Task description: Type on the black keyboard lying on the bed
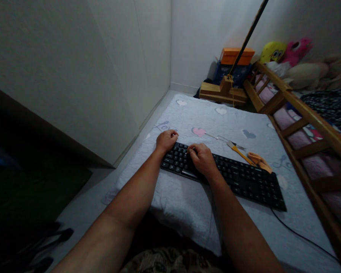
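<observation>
A black keyboard (244,178) lies at a slant on a pale, heart-patterned cloth (173,201). At its far left corner, my left hand (166,141) is closed, with curled fingers against the edge. My right hand (203,159) is over the left part of the keys, its thumb and fingers pinched together. Whatever may be between those fingertips is too small to make out. Beyond the keyboard lie a yellow-handled brush (241,153), a thin wire tool (211,135) and a folded orange-brown cloth (260,161).
The keyboard's cable (301,233) runs off to the near right. A wooden bed rail (309,110) borders the right side, with plush toys behind it. A wooden stand (224,89) with a dark pole and an orange box (235,55) are at the back. A pale cabinet (116,76) rises on the left.
</observation>
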Demonstrator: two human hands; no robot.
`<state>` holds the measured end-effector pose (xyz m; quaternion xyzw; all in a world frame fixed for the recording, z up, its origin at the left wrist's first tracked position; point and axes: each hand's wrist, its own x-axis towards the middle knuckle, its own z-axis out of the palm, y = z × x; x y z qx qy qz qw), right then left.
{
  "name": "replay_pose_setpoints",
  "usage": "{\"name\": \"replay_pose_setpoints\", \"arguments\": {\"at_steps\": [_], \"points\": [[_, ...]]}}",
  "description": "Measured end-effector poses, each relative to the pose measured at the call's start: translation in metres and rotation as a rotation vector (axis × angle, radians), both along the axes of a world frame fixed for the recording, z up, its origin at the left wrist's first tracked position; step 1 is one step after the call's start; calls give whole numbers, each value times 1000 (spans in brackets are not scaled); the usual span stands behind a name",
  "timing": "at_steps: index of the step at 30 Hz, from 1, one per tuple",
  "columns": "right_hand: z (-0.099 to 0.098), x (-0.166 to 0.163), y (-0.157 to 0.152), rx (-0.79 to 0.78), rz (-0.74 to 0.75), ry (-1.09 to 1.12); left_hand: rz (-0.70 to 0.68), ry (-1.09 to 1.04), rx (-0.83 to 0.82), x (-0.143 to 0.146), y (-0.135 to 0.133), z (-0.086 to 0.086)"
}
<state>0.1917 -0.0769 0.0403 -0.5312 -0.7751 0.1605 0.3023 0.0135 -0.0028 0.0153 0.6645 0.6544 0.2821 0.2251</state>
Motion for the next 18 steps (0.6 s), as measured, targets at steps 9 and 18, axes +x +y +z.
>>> {"name": "replay_pose_setpoints", "arguments": {"at_steps": [9, 18], "points": [[2, -1, -1, -9, -24, -3, -1, 1, -7, 1, -1, 3], [1, 0, 1, -7, -29, 19, -7, -3, -3, 0, -1, 3]]}}
